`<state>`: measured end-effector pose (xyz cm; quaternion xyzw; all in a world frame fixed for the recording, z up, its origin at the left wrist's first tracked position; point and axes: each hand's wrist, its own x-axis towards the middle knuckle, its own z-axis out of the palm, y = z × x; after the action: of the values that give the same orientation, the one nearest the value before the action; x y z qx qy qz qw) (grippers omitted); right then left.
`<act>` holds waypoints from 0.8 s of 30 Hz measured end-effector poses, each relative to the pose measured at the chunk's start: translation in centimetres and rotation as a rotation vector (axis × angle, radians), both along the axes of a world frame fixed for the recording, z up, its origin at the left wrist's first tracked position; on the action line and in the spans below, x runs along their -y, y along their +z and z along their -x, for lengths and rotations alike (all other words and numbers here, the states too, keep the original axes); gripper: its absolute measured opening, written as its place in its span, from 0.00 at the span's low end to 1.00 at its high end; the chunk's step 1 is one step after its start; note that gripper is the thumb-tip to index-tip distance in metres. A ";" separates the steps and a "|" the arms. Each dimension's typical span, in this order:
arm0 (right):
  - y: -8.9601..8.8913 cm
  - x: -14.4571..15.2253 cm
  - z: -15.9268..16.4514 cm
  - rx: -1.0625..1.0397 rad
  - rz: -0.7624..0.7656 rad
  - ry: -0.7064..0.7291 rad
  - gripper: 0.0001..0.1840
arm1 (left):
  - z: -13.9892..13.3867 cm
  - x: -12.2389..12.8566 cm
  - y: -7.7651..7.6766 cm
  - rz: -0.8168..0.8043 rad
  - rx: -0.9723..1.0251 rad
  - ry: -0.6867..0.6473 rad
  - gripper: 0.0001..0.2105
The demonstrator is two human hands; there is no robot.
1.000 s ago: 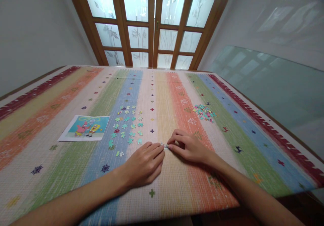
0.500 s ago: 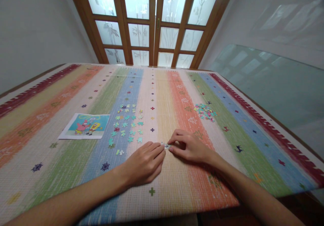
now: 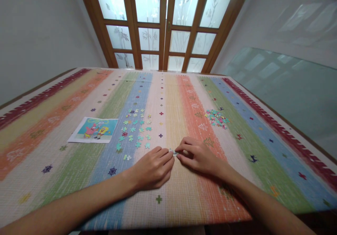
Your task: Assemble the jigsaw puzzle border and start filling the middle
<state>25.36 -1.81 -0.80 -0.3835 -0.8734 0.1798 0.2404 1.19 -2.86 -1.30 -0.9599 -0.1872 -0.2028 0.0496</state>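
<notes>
My left hand [image 3: 156, 166] and my right hand [image 3: 197, 155] meet at the near middle of the table. Between their fingertips are small whitish jigsaw puzzle pieces [image 3: 173, 152], partly covered by the fingers. The left fingers are curled and pressed down at the left end of the pieces. On the right end, my right thumb and forefinger pinch a piece. Left of my hands, several loose teal puzzle pieces [image 3: 138, 144] lie spread in rough rows. Two pale pieces [image 3: 127, 157] rest closer to my left wrist.
A printed cartoon picture [image 3: 96, 129] lies flat at the left. To the right, beyond my hand, is a heap of mixed puzzle pieces [image 3: 216, 118]. A striped tablecloth [image 3: 147, 210] covers the table. Wooden glass-paned doors [image 3: 164, 27] stand behind its far edge.
The whole view has shifted slightly, so the table things appear a little further right. Both hands stay at the same pieces, with only slight finger movement.
</notes>
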 end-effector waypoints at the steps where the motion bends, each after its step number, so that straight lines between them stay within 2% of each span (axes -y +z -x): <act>1: -0.1 0.0 0.0 0.000 -0.008 0.001 0.10 | 0.0 0.0 0.0 -0.003 -0.007 -0.004 0.11; 7: 0.0 0.1 0.0 0.011 -0.016 0.005 0.09 | 0.4 -0.5 0.6 -0.062 -0.038 -0.071 0.12; 12: 0.2 0.1 0.1 0.000 0.000 0.008 0.10 | 2.9 -1.7 3.1 -0.131 0.014 -0.115 0.10; 16: 0.2 0.0 0.0 -0.003 0.020 0.013 0.10 | 6.9 -3.0 4.6 -0.047 0.093 -0.014 0.08; 20: 0.3 -0.1 0.0 -0.020 0.055 0.022 0.10 | 10.7 -4.0 4.4 0.095 0.062 0.055 0.08; 24: 0.4 -0.3 -0.1 -0.040 0.097 0.013 0.09 | 12.6 -4.0 4.4 0.230 -0.043 0.168 0.10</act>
<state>25.43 -1.55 -0.43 -0.3854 -0.8611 0.2312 0.2379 -11.41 1.10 3.05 -0.9442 -0.2880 -0.1546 -0.0401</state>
